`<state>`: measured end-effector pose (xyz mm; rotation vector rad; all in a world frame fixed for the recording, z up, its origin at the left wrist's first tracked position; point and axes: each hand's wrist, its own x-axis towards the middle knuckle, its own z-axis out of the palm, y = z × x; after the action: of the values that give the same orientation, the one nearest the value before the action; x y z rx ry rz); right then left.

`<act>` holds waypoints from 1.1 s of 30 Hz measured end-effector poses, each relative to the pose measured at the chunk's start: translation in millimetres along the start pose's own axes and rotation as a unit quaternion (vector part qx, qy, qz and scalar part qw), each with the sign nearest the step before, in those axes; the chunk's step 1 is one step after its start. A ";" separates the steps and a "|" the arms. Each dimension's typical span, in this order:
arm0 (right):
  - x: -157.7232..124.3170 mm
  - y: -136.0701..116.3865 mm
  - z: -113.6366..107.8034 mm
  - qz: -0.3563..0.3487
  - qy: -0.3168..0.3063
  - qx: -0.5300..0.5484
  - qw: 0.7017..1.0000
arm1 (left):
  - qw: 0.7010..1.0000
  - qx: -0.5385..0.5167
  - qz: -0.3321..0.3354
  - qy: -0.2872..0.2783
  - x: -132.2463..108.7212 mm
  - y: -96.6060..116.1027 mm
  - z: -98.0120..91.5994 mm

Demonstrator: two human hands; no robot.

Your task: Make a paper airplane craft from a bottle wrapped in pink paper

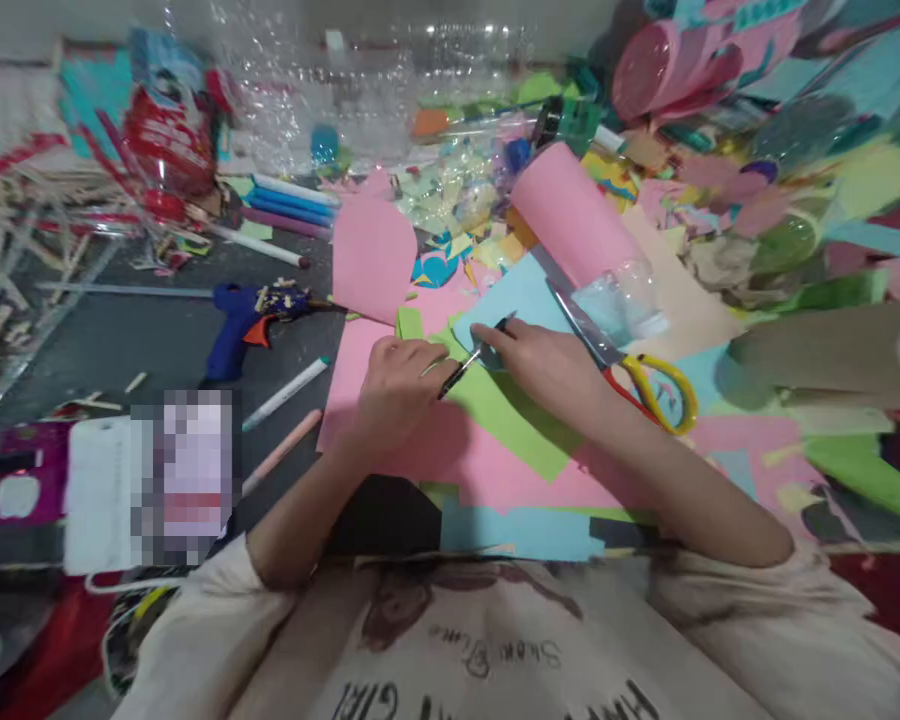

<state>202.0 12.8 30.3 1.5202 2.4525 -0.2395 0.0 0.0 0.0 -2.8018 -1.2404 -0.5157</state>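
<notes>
At the far left of the bench (157, 340) we see a heap of pale wooden sticks (15, 250), and behind it a clear plastic bottle with a red label (166, 135). Nearer to us sits a white box (101, 495), partly blurred out. A blue glue gun (234, 325) lies on the dark surface, with a white marker (285, 392) and a peach-coloured one (281, 452) lying just in front of it. More markers (292, 200) lie side by side further back.

Our left hand (397, 385) rests on a pink sheet (495, 470), its grip curled closed around the lower end of a thin black tool (469, 360). That tool slants up to the right, across the edge of a green paper (514, 420), and its upper end reaches a light blue paper (521, 295). Whether it is a pen or a blade we cannot tell.

Our right hand (551, 365) lies on the green and light blue papers with its fingertips (491, 335) drawn together at the tool's upper end. We cannot tell whether that grip pinches the tool or only presses the paper.

Just right of this hand lie scissors with yellow handles (664, 385), blades pointing away from us. Behind them a clear bottle holding a pink roll (577, 225) lies tilted. Coloured paper scraps (795, 180) crowd the right side.
</notes>
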 end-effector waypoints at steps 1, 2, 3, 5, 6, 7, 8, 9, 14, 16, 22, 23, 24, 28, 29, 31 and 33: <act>2.3 0.0 -1.1 -0.002 -0.008 -0.011 1.000 | 1.000 -0.009 -0.002 -0.008 0.6 0.2 -0.5; 4.0 0.2 -1.6 -0.003 -0.008 -0.014 1.000 | 1.000 -0.017 -0.004 -0.015 1.0 0.5 -0.8; 4.8 1.0 -0.8 -0.002 0.000 -0.011 1.000 | 0.999 -0.024 -0.006 -0.021 1.2 1.1 -1.0; 2.8 3.9 5.4 0.009 0.040 0.012 0.999 | 0.999 -0.037 -0.007 -0.030 0.9 2.9 -0.4; 0.2 5.6 10.9 0.019 0.073 0.035 0.997 | 0.999 -0.042 -0.008 -0.033 0.4 4.1 0.7; -2.9 7.0 17.4 0.022 0.115 0.071 0.991 | 0.998 -0.043 -0.011 -0.036 -0.1 5.4 2.3; -6.2 7.6 24.3 0.014 0.163 0.122 0.979 | 0.998 -0.043 -0.014 -0.038 -0.6 6.6 4.4; -9.2 7.2 31.2 0.002 0.214 0.186 0.959 | 0.998 -0.045 -0.018 -0.041 -1.0 7.7 6.9; -13.0 -4.0 50.4 0.001 0.316 0.415 0.853 | 0.996 -0.068 -0.047 -0.046 1.2 9.3 17.2; -11.3 -6.3 50.8 0.034 0.294 0.469 0.832 | 0.995 -0.063 -0.051 -0.054 3.1 9.1 17.8; -8.6 -2.7 51.1 0.050 0.248 0.531 0.809 | 0.999 -0.044 -0.031 0.010 5.8 8.0 20.9; -8.4 -2.4 51.6 0.040 0.253 0.523 0.813 | 0.997 -0.057 -0.041 0.031 5.7 6.5 22.5; -8.3 -2.3 52.1 0.033 0.257 0.515 0.817 | 0.993 -0.081 -0.063 0.052 5.5 4.3 24.0; -8.4 -3.2 53.4 0.027 0.248 0.503 0.827 | 0.928 -0.232 -0.210 0.204 4.5 -7.6 25.2; -8.8 -3.5 53.8 0.027 0.238 0.506 0.829 | 0.909 -0.246 -0.224 0.251 4.4 -9.5 23.7; -9.7 -4.0 54.5 0.031 0.214 0.515 0.830 | 0.919 -0.225 -0.171 0.275 4.6 -9.5 19.0; -10.5 -3.8 54.8 0.040 0.199 0.520 0.830 | 0.967 -0.166 -0.054 0.187 5.2 -4.2 13.6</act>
<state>209.7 -12.5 -18.9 2.2140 2.6658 -1.6078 4.1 8.9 -11.7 -2.6976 -1.3254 -1.3013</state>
